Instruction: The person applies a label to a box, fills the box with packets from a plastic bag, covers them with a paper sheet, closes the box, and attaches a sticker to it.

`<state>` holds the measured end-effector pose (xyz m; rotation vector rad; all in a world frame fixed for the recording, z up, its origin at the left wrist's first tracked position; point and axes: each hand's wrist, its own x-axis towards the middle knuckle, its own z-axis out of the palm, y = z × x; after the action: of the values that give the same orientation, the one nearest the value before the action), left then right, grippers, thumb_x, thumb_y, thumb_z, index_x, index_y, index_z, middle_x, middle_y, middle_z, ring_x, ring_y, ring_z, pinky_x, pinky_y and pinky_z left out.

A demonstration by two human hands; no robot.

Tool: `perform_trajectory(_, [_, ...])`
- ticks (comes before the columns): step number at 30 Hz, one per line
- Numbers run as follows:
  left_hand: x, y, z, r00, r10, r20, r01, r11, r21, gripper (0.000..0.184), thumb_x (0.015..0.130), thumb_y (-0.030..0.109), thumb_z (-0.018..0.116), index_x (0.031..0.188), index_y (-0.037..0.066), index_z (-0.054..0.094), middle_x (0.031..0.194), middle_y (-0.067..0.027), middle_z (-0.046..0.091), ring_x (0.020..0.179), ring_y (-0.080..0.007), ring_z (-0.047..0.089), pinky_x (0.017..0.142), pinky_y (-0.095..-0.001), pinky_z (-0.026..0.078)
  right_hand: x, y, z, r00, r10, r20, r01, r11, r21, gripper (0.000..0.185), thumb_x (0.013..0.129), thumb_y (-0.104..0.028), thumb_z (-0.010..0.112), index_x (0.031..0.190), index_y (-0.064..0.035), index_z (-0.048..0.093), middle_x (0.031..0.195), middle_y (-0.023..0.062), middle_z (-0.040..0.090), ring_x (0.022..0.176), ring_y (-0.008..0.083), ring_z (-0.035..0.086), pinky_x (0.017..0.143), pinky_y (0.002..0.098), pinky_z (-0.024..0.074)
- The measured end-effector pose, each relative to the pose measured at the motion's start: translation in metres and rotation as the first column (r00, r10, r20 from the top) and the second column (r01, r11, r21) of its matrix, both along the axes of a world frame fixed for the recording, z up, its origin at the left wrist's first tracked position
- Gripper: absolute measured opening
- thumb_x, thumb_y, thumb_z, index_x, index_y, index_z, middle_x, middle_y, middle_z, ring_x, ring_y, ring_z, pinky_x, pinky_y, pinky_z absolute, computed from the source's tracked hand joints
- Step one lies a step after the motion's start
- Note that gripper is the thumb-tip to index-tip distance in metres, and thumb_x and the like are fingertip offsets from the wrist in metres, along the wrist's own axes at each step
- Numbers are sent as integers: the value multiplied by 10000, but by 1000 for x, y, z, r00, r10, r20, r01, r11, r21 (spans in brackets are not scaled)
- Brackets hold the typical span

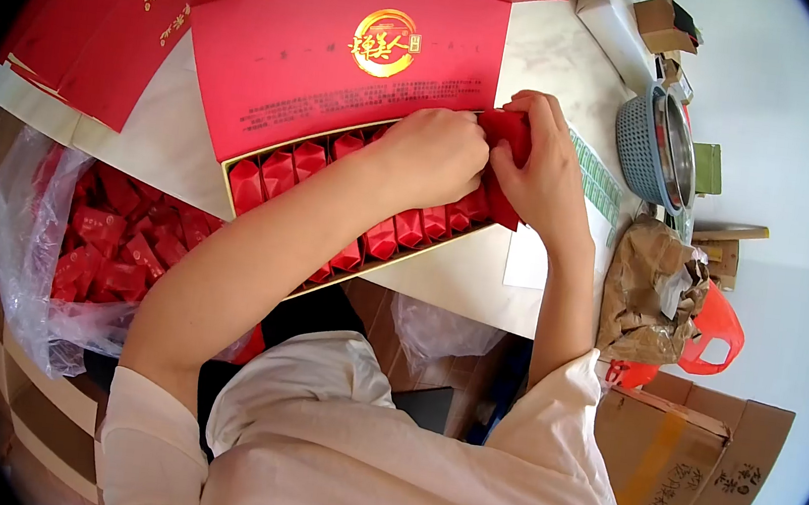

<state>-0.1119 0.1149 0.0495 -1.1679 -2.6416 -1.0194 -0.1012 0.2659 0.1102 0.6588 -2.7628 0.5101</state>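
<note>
An open red gift box (pixel 225 177) with a gold-edged tray lies on the table, its lid folded back and printed with a gold emblem. Rows of shiny red wrapped packets (pixel 310 159) fill the tray. Over its right end, my left hand (pixel 435 161) is closed with fingers curled inward, and whatever they grip is hidden. Beside it, my right hand (pixel 548 174) pinches a dark red piece (pixel 505 136), perhaps a packet or bag, which stands at the box's right edge. My left forearm crosses the tray and covers part of the rows.
To the left, a clear plastic bag (pixel 22 239) holds many loose red packets (pixel 140 252). More red box pieces (pixel 132 12) lie at the back left. Along the right stand a blue-grey basket (pixel 642 145), a crumpled brown paper bag (pixel 636 279) and cardboard boxes (pixel 655 461).
</note>
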Motion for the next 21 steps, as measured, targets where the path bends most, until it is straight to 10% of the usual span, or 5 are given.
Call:
perform_trajectory(11, [2, 2, 1, 992, 125, 27, -126, 991, 44, 195, 796, 157, 612, 763, -32, 647, 855, -160, 648, 800, -333, 636, 707, -433, 532, -23, -17, 0, 980, 1, 199, 2, 1000, -12, 239, 941, -145, 491, 777, 23, 531, 828, 199, 545, 716, 395, 540, 682, 436, 447])
perform_trajectory(16, [0, 0, -4, 992, 125, -19, -125, 992, 31, 175, 791, 137, 605, 745, -25, 653, 809, -152, 636, 796, -319, 616, 737, -427, 508, -28, -16, -29, 998, -58, 36, 62, 987, -148, 258, 988, -219, 417, 912, 9, 511, 879, 208, 558, 764, 423, 549, 714, 447, 450])
perform_trajectory(21, [-4, 1, -15, 993, 91, -69, -82, 990, 113, 166, 799, 112, 574, 728, -15, 655, 773, -134, 623, 817, -293, 585, 766, -417, 478, -33, -17, -42, 952, -176, 251, 242, 934, -264, 321, 1005, -300, 381, 1026, 16, 427, 925, 267, 588, 830, 458, 572, 734, 466, 455])
